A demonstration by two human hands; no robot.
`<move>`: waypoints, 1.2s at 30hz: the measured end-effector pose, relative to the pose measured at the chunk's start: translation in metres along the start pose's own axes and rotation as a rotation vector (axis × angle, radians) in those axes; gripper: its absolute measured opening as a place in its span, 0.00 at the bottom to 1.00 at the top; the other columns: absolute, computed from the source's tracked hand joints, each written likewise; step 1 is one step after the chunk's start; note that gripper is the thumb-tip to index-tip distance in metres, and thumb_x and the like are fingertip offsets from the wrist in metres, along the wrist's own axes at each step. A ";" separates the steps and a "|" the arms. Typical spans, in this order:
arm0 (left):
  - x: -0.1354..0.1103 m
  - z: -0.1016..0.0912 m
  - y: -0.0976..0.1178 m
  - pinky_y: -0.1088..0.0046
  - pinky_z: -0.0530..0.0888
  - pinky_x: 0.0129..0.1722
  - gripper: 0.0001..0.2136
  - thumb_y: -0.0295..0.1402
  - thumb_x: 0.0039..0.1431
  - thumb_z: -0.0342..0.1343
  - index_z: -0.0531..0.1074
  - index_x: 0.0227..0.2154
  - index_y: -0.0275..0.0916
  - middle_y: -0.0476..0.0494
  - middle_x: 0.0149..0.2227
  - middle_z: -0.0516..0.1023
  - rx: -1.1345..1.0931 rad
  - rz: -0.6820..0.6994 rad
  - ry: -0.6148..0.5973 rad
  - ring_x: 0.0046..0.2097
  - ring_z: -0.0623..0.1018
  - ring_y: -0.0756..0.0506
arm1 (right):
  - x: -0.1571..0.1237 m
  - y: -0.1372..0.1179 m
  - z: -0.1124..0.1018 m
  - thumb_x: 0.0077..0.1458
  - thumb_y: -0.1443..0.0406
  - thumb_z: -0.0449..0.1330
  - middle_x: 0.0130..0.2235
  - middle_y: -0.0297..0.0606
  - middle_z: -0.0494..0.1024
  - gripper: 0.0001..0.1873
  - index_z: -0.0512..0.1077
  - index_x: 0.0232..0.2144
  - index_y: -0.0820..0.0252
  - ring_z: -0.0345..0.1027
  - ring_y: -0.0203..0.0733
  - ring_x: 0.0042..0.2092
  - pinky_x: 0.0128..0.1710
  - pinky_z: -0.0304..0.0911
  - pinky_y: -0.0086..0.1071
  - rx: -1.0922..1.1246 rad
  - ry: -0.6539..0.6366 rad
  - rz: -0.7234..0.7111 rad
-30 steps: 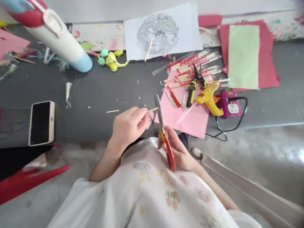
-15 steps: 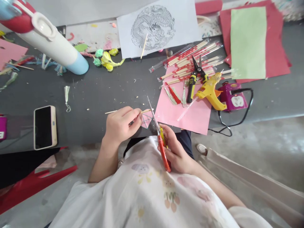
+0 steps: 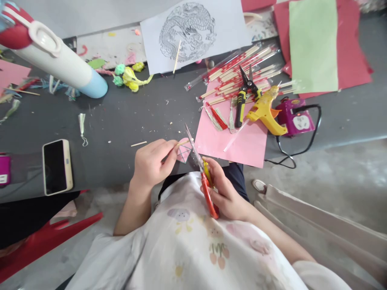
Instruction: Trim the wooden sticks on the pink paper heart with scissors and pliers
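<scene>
One pinching left hand [image 3: 155, 163], right hand [image 3: 226, 192] seemingly curled

No words, numbers or brand names can be read. At nine o'clock, cut off by the edge of view, a purple object [image 3: 5, 164] carries a white label [image 3: 3, 179], its marks too blurred to read. Near three o'clock, a purple box [image 3: 283, 117] bears a small oval mark [image 3: 292, 102], too small to make out.
</scene>
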State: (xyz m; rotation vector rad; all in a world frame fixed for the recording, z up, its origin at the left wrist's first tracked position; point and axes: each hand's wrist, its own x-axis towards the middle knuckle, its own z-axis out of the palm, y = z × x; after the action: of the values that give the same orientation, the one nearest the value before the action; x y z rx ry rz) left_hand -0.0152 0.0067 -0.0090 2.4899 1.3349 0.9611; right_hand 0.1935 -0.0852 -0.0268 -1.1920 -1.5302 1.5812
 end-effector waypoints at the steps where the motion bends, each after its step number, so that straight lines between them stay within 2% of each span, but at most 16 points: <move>1: 0.000 -0.001 0.001 0.77 0.62 0.25 0.04 0.29 0.60 0.54 0.75 0.33 0.39 0.52 0.21 0.69 -0.006 -0.007 -0.005 0.23 0.65 0.54 | -0.001 -0.001 0.000 0.62 0.65 0.50 0.36 0.34 0.63 0.31 0.42 0.63 0.54 0.58 0.38 0.33 0.41 0.61 0.35 -0.002 0.006 0.007; 5: -0.001 -0.003 0.005 0.76 0.62 0.26 0.04 0.27 0.59 0.55 0.75 0.33 0.38 0.52 0.21 0.68 -0.037 0.000 -0.001 0.23 0.64 0.54 | -0.001 -0.004 -0.001 0.61 0.64 0.54 0.38 0.36 0.65 0.33 0.43 0.63 0.54 0.61 0.38 0.35 0.40 0.63 0.34 -0.076 0.046 0.015; 9: -0.001 -0.004 0.009 0.77 0.61 0.25 0.04 0.26 0.59 0.55 0.75 0.33 0.38 0.52 0.21 0.68 -0.116 -0.031 0.037 0.23 0.62 0.54 | 0.000 -0.007 -0.004 0.58 0.62 0.57 0.49 0.47 0.66 0.38 0.41 0.63 0.57 0.65 0.45 0.46 0.48 0.64 0.40 -0.197 0.057 -0.030; 13: -0.002 -0.005 0.013 0.77 0.62 0.25 0.06 0.26 0.59 0.54 0.75 0.33 0.39 0.52 0.21 0.68 -0.204 -0.069 0.034 0.22 0.63 0.54 | 0.000 -0.009 -0.006 0.57 0.61 0.59 0.58 0.55 0.61 0.41 0.39 0.64 0.57 0.60 0.54 0.57 0.55 0.59 0.48 -0.249 0.036 -0.055; 18: -0.005 -0.004 0.014 0.77 0.63 0.25 0.06 0.28 0.60 0.53 0.76 0.35 0.41 0.52 0.21 0.69 -0.190 -0.075 0.023 0.22 0.64 0.54 | 0.000 -0.011 -0.008 0.57 0.61 0.60 0.62 0.56 0.55 0.43 0.38 0.64 0.55 0.56 0.56 0.60 0.57 0.58 0.51 -0.248 0.026 -0.072; 23: -0.005 -0.004 0.013 0.78 0.64 0.24 0.07 0.29 0.61 0.53 0.76 0.36 0.40 0.52 0.21 0.71 -0.179 -0.061 0.035 0.22 0.65 0.54 | 0.000 -0.011 -0.008 0.58 0.64 0.58 0.60 0.55 0.59 0.40 0.39 0.64 0.55 0.59 0.55 0.58 0.55 0.59 0.50 -0.265 0.036 -0.078; 29: -0.006 -0.005 0.010 0.79 0.63 0.25 0.06 0.27 0.60 0.54 0.75 0.35 0.40 0.53 0.21 0.69 -0.176 -0.083 -0.022 0.23 0.64 0.55 | -0.003 -0.011 -0.011 0.62 0.65 0.53 0.57 0.51 0.62 0.34 0.41 0.64 0.56 0.62 0.50 0.54 0.54 0.60 0.45 -0.212 -0.010 0.021; 34: -0.009 -0.001 0.004 0.79 0.64 0.26 0.06 0.27 0.60 0.54 0.75 0.36 0.39 0.51 0.24 0.73 -0.185 -0.116 -0.059 0.25 0.68 0.54 | -0.003 -0.007 -0.009 0.64 0.63 0.50 0.46 0.40 0.68 0.30 0.43 0.64 0.51 0.63 0.44 0.50 0.52 0.61 0.39 0.057 -0.062 0.068; 36: -0.009 0.000 0.002 0.79 0.65 0.27 0.05 0.28 0.61 0.54 0.75 0.36 0.39 0.50 0.25 0.74 -0.186 -0.121 -0.073 0.26 0.70 0.54 | -0.002 -0.003 -0.006 0.64 0.62 0.51 0.45 0.39 0.67 0.30 0.45 0.64 0.50 0.62 0.43 0.48 0.51 0.61 0.38 0.199 -0.044 0.083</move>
State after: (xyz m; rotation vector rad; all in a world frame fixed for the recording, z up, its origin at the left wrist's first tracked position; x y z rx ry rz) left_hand -0.0173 -0.0014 -0.0121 2.2572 1.2940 0.9141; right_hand 0.1988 -0.0840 -0.0234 -1.1278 -1.3291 1.7789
